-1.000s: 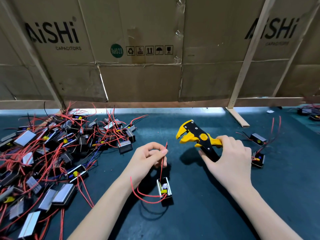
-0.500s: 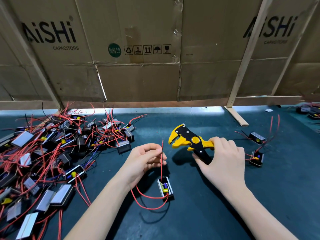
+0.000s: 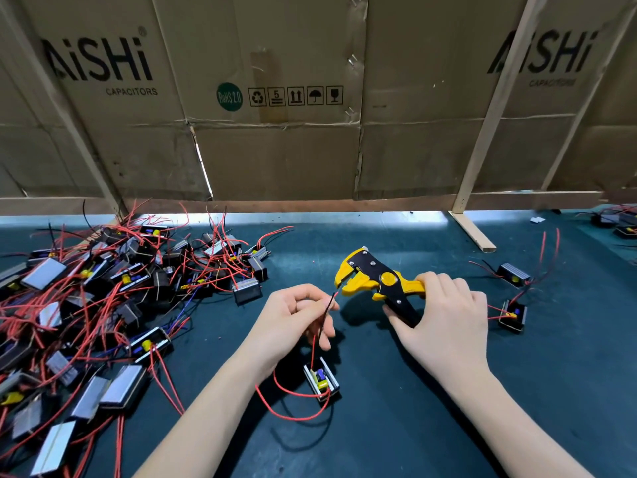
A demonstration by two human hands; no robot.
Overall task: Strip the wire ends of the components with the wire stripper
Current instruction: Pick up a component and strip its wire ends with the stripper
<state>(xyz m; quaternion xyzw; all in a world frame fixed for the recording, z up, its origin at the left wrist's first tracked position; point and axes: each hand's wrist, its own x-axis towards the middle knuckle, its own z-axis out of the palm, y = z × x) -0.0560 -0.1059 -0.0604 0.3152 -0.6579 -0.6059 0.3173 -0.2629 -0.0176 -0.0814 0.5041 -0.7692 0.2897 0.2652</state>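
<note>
Since a second ago, now nearer: yellow-and-black wire stripper [image 3: 374, 281], mouth just beside thin dark wire end [image 3: 331, 300]. Pinched in left hand [image 3: 293, 320], that wire, above small open-topped component [image 3: 321, 380] on dark green mat [image 3: 431, 426]. Curled round stripper handles, right hand [image 3: 444, 319]. Far left, tangled pile of red-wired components [image 3: 103, 298].

One wire stripper [image 3: 375, 282], yellow and black, and two hands: the left hand [image 3: 293, 326] and the right hand [image 3: 444, 322]. One component [image 3: 322, 377] lies by itself near the middle of the bench [image 3: 396, 426]. Two components [image 3: 513, 274] [image 3: 513, 314] lie toward the right edge. The pile [image 3: 103, 305] at the left edge holds too many to count. At least two more [image 3: 617, 225] sit at the far right corner, blurred.
</note>
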